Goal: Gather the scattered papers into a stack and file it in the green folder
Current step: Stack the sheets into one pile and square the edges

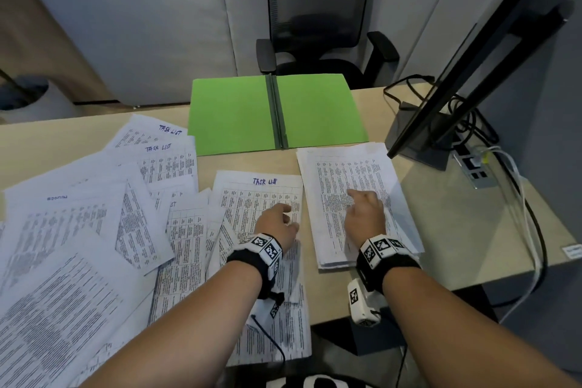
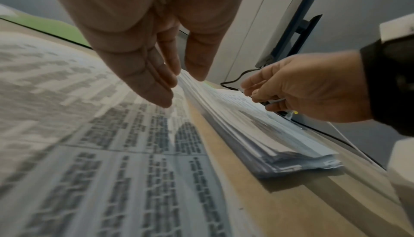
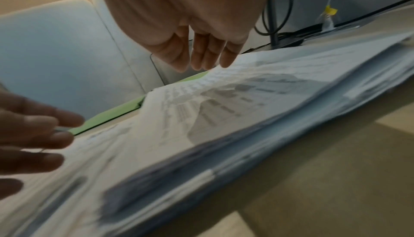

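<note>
The green folder (image 1: 277,113) lies open and flat at the back of the desk (image 1: 456,230); its edge also shows in the right wrist view (image 3: 107,115). A thick stack of papers (image 1: 356,173) sits just in front of the folder's right half, also seen in the wrist views (image 2: 257,131) (image 3: 246,116). My right hand (image 1: 359,201) hovers over the stack with loose fingers (image 3: 201,58), holding nothing. My left hand (image 1: 285,217) hangs with straight fingers (image 2: 156,84) just above a single "TASK LIST" sheet (image 1: 252,195) (image 2: 112,152) left of the stack. Several scattered papers (image 1: 94,230) overlap across the left of the desk.
A monitor on its stand (image 1: 472,57) rises at the right, with cables and a power strip (image 1: 475,167) behind the stack. An office chair (image 1: 324,41) stands beyond the desk's far edge. The desk's near edge runs just under my right wrist.
</note>
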